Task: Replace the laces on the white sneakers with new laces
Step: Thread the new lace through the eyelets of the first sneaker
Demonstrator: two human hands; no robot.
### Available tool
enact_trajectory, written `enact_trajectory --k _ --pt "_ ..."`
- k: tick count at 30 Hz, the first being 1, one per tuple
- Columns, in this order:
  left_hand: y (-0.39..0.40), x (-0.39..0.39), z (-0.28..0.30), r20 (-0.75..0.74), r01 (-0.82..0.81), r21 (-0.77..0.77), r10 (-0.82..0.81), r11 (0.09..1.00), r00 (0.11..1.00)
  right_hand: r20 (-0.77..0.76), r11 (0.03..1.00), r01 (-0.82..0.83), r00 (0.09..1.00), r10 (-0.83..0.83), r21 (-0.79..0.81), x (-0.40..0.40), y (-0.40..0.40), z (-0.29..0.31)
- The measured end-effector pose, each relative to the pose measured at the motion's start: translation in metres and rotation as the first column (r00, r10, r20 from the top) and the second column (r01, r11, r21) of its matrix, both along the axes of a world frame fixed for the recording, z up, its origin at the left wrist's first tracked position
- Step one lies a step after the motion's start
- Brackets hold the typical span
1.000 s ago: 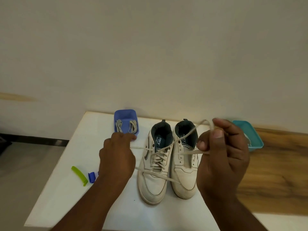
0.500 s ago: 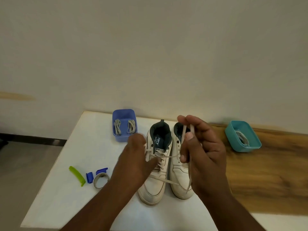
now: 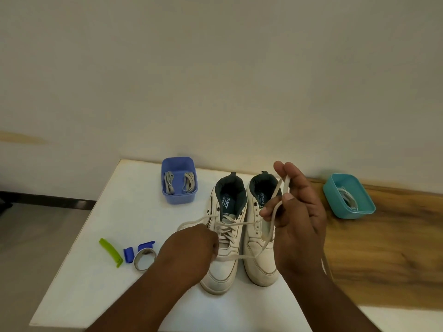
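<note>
Two white sneakers stand side by side on the white table (image 3: pixel 100 271), toes toward me. The left sneaker (image 3: pixel 223 271) still has lacing across its eyelets; the right sneaker (image 3: pixel 260 267) shows bare eyelets. An off-white lace (image 3: pixel 271 226) runs from the left sneaker up to my right hand (image 3: pixel 299 219), which pinches it above the right sneaker. My left hand (image 3: pixel 191 248) sits curled at the left sneaker's lacing, gripping a lace strand that loops out to the left.
A blue tub (image 3: pixel 178 198) with two bundled laces stands behind the shoes on the left. A teal tub (image 3: pixel 359 212) with a lace rests on the wooden surface (image 3: pixel 383 259) at right. A green clip (image 3: pixel 110 251), blue clips (image 3: pixel 129 255) and a tape ring (image 3: pixel 143 259) lie at left.
My left hand dropped from near the blue tub down onto the left sneaker's lacing. My right hand shifted left over the right sneaker, still holding the lace raised.
</note>
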State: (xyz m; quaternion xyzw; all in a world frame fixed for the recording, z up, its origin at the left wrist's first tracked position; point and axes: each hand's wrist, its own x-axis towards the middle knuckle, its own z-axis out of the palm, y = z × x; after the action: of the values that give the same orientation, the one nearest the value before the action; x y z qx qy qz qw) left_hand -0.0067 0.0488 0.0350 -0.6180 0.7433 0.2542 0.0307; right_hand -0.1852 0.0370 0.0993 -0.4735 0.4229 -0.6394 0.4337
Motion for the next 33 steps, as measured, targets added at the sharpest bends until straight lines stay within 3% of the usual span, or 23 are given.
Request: enact_trajectory --k 2,7,12,16,21,28,33 --pt "0.004 0.011 0.005 0.060 0.006 -0.020 -0.005 1.000 0.998 -0.002 1.000 -0.006 1.000 0.006 -0.002 0.000 0.000 0.000" --pt "0.003 0.003 0.010 -0.056 -0.046 -0.031 0.044 0.998 0.997 -0.034 0.999 0.012 0.999 -0.013 -0.030 0.000 0.001 0.001" --pt "-0.001 -0.001 0.003 0.013 -0.076 -0.097 0.078 0.992 0.997 -0.087 0.999 0.006 0.996 -0.010 -0.037 0.002 0.003 -0.003" --pt "0.001 0.005 0.000 0.067 -0.030 -0.023 0.032 0.999 0.997 -0.064 1.000 -0.011 0.998 0.009 -0.027 0.001 0.001 -0.004" --pt "-0.001 0.004 0.001 0.010 -0.032 0.015 0.032 0.999 0.999 -0.065 0.999 -0.025 0.998 0.021 -0.047 0.002 0.002 -0.003" --pt "0.003 0.008 0.002 0.054 0.031 -0.019 -0.030 0.999 0.998 -0.112 0.999 -0.006 0.994 0.001 -0.045 0.003 0.002 -0.006" --pt "0.003 0.006 0.003 0.024 -0.013 0.055 0.012 0.998 1.000 -0.101 0.999 -0.019 0.995 0.015 -0.038 0.004 0.002 -0.006"
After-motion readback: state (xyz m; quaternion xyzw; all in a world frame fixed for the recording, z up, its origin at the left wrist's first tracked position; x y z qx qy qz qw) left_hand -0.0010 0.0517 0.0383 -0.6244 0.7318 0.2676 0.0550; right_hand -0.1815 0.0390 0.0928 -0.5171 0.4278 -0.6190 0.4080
